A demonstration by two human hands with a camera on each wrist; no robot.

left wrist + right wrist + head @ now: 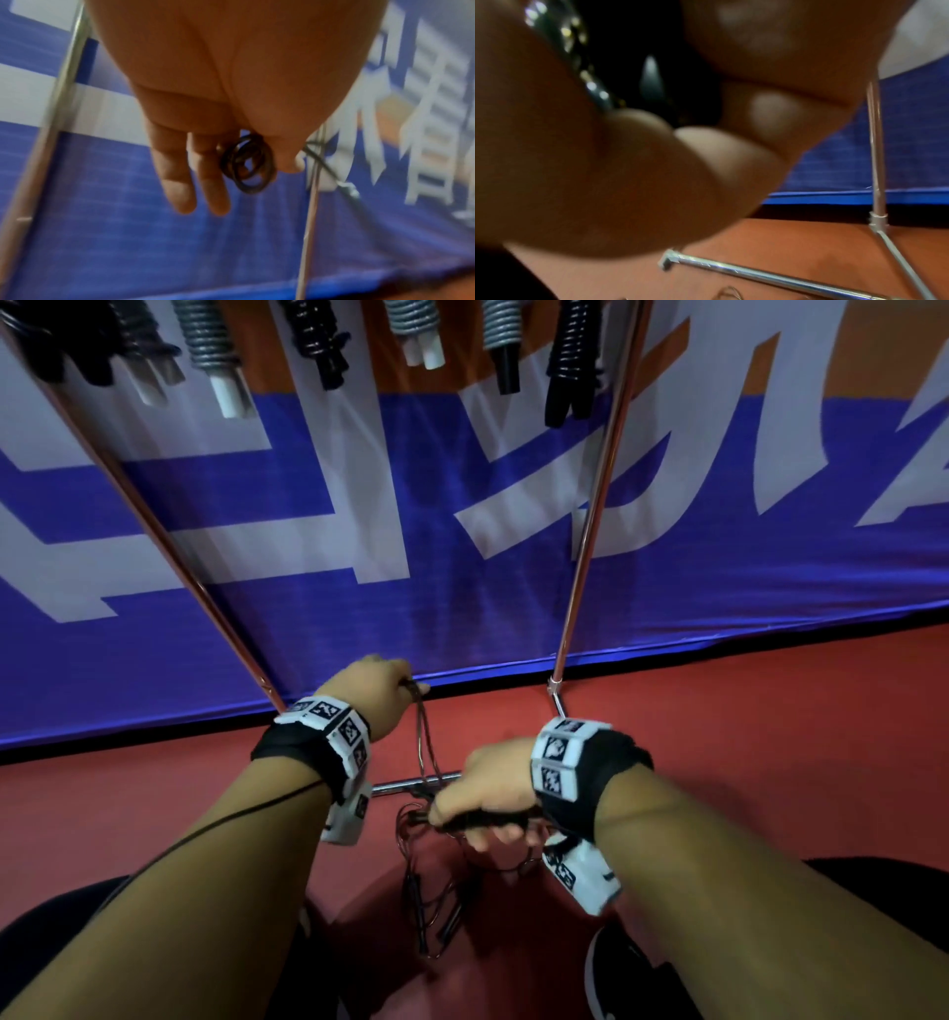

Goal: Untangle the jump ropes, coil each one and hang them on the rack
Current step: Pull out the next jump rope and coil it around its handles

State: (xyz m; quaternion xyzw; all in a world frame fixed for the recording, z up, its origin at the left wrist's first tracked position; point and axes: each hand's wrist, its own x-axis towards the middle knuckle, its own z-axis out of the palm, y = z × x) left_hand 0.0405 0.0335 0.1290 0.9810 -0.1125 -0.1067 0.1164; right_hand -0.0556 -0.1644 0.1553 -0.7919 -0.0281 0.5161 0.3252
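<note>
Coiling of one jump rope, rack not yet reached.
Small loops (248, 164) are pinched in the left hand (372, 693); handles (482, 820) are gripped by the right hand (488, 788), cord kept taut between; spare rope (436, 911) lies on the floor.

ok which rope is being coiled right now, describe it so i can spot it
Start at the blue banner and drop to the red floor between the rack's two slanted poles. There the left hand pinches small loops of thin dark rope. Unlike the coiled ropes hanging above, it trails slack to the floor.
</note>
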